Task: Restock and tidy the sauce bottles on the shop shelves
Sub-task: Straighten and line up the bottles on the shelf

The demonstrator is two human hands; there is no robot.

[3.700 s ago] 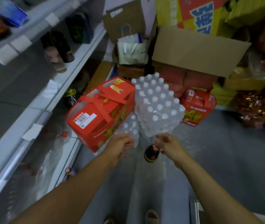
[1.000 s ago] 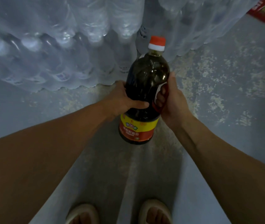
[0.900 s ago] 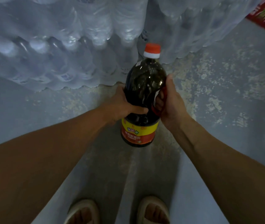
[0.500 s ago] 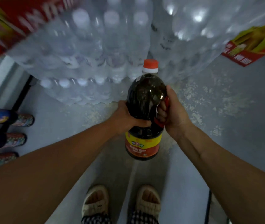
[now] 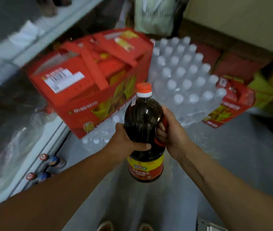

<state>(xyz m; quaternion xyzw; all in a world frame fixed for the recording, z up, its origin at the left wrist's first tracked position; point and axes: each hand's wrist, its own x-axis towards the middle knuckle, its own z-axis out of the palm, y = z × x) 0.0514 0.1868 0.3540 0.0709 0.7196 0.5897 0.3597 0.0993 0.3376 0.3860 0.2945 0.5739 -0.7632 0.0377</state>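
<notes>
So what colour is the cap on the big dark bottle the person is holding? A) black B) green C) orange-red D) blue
C: the sauce bottle, gripped by the left hand on its body and the right hand at its red handle, has an orange-red cap with a white ring under it.

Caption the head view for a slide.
Both hands, left hand and right hand, grip a dark sauce bottle above the shop floor.
</notes>
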